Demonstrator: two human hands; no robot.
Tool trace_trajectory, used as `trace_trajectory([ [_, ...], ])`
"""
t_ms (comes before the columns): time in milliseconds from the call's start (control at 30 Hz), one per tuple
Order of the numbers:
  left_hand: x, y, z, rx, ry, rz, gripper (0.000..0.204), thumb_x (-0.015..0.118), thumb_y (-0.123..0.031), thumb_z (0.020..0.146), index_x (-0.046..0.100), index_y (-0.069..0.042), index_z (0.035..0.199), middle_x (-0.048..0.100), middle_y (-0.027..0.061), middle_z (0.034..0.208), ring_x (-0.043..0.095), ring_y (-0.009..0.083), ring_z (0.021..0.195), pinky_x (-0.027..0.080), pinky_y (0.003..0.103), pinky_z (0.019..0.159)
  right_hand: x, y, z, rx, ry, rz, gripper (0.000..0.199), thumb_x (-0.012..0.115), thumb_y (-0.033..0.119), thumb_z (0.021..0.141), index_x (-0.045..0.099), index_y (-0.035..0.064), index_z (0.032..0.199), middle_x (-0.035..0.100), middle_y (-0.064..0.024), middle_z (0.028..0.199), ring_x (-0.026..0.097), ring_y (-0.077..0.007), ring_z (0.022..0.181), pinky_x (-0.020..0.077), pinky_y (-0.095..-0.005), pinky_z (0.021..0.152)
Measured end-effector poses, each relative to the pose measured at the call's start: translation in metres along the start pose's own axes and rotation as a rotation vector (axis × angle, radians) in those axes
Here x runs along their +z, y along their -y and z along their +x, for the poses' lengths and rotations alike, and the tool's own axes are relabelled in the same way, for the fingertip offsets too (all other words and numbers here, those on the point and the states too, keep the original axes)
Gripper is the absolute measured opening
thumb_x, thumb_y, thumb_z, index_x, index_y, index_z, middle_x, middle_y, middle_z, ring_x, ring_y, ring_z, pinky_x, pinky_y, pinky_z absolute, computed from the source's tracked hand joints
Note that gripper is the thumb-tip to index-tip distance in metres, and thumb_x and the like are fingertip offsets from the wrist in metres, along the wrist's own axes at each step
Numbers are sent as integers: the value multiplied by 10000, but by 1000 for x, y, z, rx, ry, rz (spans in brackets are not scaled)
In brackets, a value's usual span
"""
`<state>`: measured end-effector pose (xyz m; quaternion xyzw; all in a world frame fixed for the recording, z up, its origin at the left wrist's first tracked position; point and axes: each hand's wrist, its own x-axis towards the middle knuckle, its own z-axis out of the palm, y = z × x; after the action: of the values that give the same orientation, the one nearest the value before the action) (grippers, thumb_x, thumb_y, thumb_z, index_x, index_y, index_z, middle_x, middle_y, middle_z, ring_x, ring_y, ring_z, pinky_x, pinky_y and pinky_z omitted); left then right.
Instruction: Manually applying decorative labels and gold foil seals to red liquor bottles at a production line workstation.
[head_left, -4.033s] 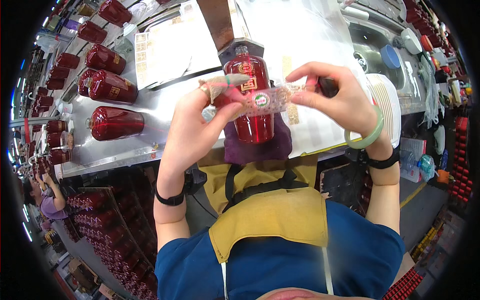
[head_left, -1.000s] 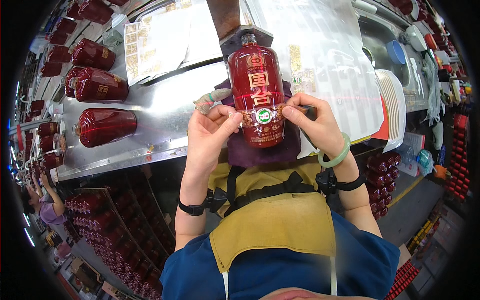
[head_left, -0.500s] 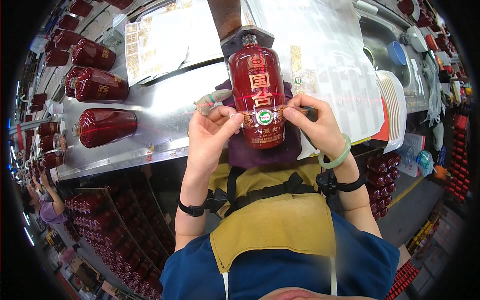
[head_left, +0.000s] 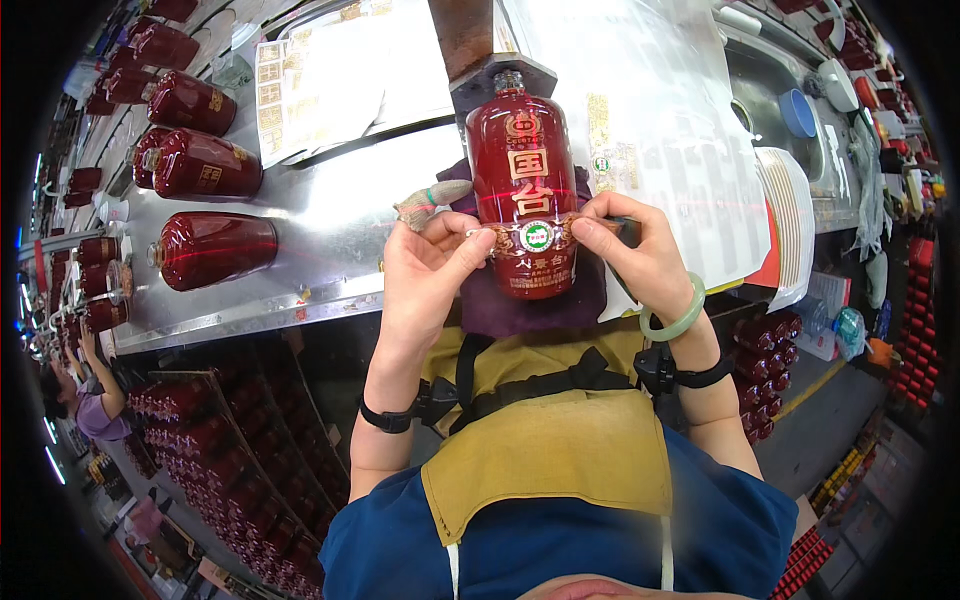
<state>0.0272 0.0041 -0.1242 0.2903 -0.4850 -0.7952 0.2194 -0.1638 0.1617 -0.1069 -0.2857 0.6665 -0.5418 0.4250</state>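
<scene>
A dark red glossy bottle (head_left: 520, 140) with gold lettering lies on a purple cloth (head_left: 490, 309), its neck against a dark metal block. Across its lower front runs a thin decal strip (head_left: 537, 237) with a green and white round emblem. My left hand (head_left: 430, 265) pinches the strip's left end between thumb and finger; a cloth cover (head_left: 432, 203) with a teal band sits on one of its fingers. At the strip's right end, my right hand (head_left: 645, 255) pinches too. A dark handle-like object (head_left: 628, 231) shows partly behind my right fingers; its kind is hidden.
Red bottles (head_left: 215, 250) lie on the metal table at left. Decal sheets (head_left: 320, 90) rest behind them, and a translucent sheet (head_left: 680, 180) covers the right side. A blue cup (head_left: 797, 112) stands in the far right basin. Another person (head_left: 95, 395) is at far left.
The view has shifted slightly, so the bottle sits a little farther right in the picture. Both hands keep their pinch at the decal strip's ends.
</scene>
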Motion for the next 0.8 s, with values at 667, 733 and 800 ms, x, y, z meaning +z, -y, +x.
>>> trace_trajectory([
  [667,-5,3,5,-59,-40,-118,394,740,43,930,551,5,1274,640,65,1077,657,150,1017,565,302,924,3,4,1,46,-29,13,177,745,166,971,665,16,924,576,64,813,459,-22,747,374,-213,664],
  [733,-7,5,3,-73,-22,-114,405,731,42,935,548,5,1295,641,67,1088,652,152,1035,558,306,937,2,3,0,45,-23,5,175,744,165,971,665,17,925,575,66,811,457,-20,746,371,-211,663],
  [800,-9,8,3,-36,-21,-83,419,718,41,945,544,1,1324,637,71,1114,642,153,1055,552,307,940,2,2,0,45,-19,-3,172,744,164,971,665,18,925,575,69,809,456,-18,746,368,-208,662],
])
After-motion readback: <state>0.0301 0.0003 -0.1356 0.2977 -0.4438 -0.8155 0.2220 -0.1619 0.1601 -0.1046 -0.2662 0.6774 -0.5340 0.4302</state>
